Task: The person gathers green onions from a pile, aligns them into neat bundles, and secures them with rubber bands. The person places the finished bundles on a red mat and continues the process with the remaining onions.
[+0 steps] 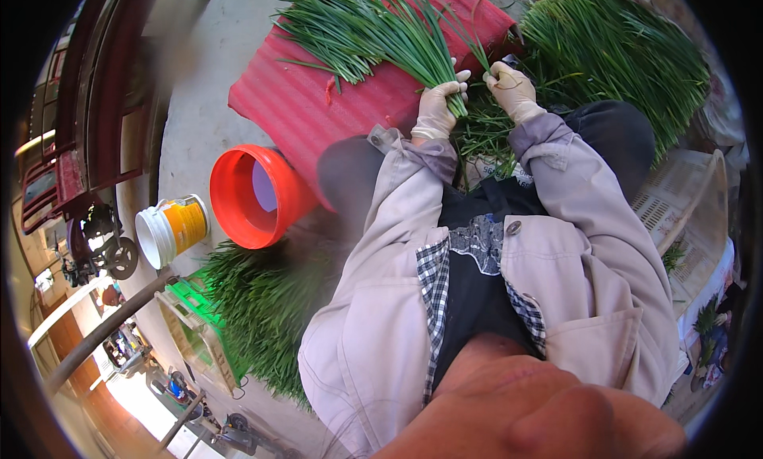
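My left hand (436,110), in a pale thin glove, grips the cut ends of a bunch of green garlic chives (426,56). The bunch fans out over a red woven sack (280,101), where more chives (334,39) lie in a pile. Just to the right, my gloved right hand (514,90) pinches a few thin chive blades (475,47) between thumb and fingers. Loose chive leaves (486,131) are scattered between my knees, below both hands. A large heap of chives (620,65) rises beyond my right hand.
An orange-red bucket (238,232) stands at my left, beside a white and yellow pail (191,220). More chives (268,310) lie near a green crate (194,298). A pale plastic basket (661,197) is at my right. Parked vehicles show at the far left.
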